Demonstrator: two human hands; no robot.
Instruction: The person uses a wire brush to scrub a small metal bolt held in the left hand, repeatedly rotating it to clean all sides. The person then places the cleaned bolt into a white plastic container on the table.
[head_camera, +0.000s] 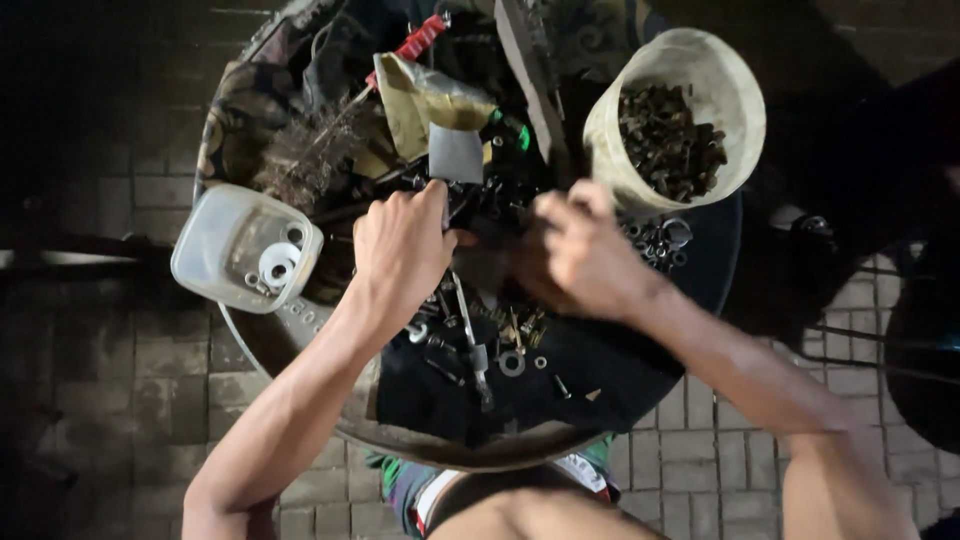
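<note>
My left hand (400, 245) and my right hand (585, 250) meet over the middle of a big round dark tray (640, 370) heaped with small metal parts. Both have their fingers curled into a dark clump of hardware (490, 235) between them; what each one grips is hidden by the fingers. Just below the hands lie a long bolt (470, 340), a washer (511, 363) and loose screws (561, 386) on the black surface.
A cream plastic bucket (735, 110) of dark bolts stands at the tray's upper right. A clear plastic tub (215, 245) with white washers sits on the left rim. Rags, a crumpled bag (425, 95) and a red-handled tool (415, 42) pile up at the back. Brick paving surrounds the tray.
</note>
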